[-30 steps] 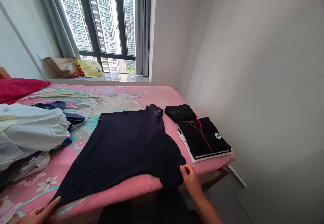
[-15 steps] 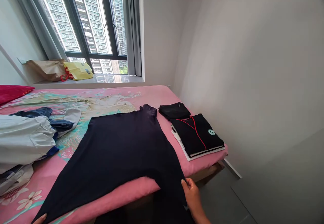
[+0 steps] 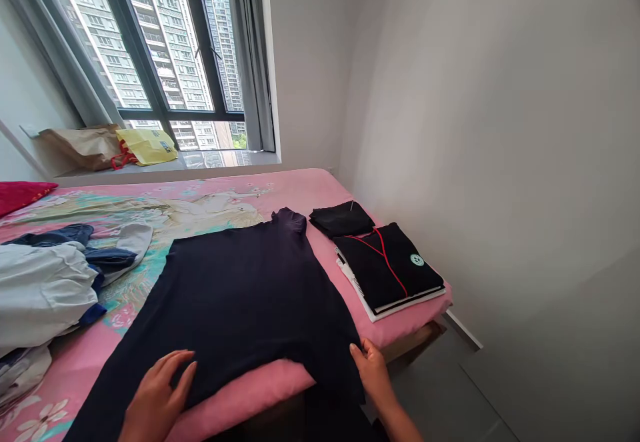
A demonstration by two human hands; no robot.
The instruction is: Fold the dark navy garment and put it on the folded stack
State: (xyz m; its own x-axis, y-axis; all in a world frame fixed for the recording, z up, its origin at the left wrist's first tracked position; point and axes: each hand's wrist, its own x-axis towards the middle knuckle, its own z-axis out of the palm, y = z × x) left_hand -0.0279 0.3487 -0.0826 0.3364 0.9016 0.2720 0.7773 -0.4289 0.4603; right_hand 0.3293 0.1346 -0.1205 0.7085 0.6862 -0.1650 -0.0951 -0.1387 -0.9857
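Observation:
A dark navy garment lies spread on the bed, with a bunched part at its far end and two long parts running towards me. Its right part drapes over the bed's front edge. My right hand pinches the outer edge of that part between thumb and fingers. Above the near edge of the garment, on the left, my left hand has its fingers curved and the thumb apart, with nothing in it. I cannot tell whether its fingertips touch the cloth.
Folded black clothes with red piping lie stacked at the bed's right corner, beside a folded black piece. White and blue clothes are heaped on the left. A pink floral sheet covers the bed. Bags rest on the windowsill.
My left hand has let go of the garment's lower-left end and moved right and up, opening over the near edge. My right hand keeps its pinch, and the view has shifted slightly.

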